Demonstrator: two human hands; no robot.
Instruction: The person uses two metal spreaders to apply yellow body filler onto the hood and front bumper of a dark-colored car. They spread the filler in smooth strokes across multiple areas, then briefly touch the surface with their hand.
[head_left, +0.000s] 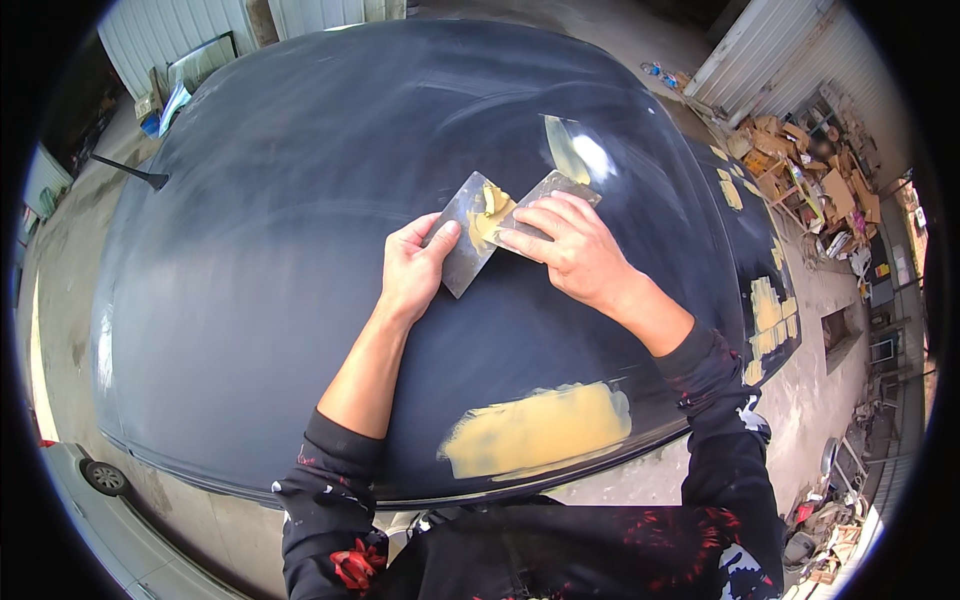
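Note:
My left hand (415, 262) grips a flat metal plate (459, 262) with a lump of yellow putty (485, 215) on it. My right hand (578, 250) holds a second metal spreader (573, 184), fingers pressed on its face, and its lower edge meets the putty and plate. Both are held over the dark, dusty roof (260, 250) of a vehicle. A broad yellow putty patch (535, 425) lies on the roof between my forearms, and a thinner streak (565, 148) is beyond the spreaders. More patches (768, 315) mark the right side of the vehicle.
An antenna (155, 179) stands at the roof's left. A pale car (85, 510) is at lower left on the concrete floor (75, 330). Heaped cardboard (835, 195) and assorted clutter line the right wall. Corrugated walls (160, 35) rise behind.

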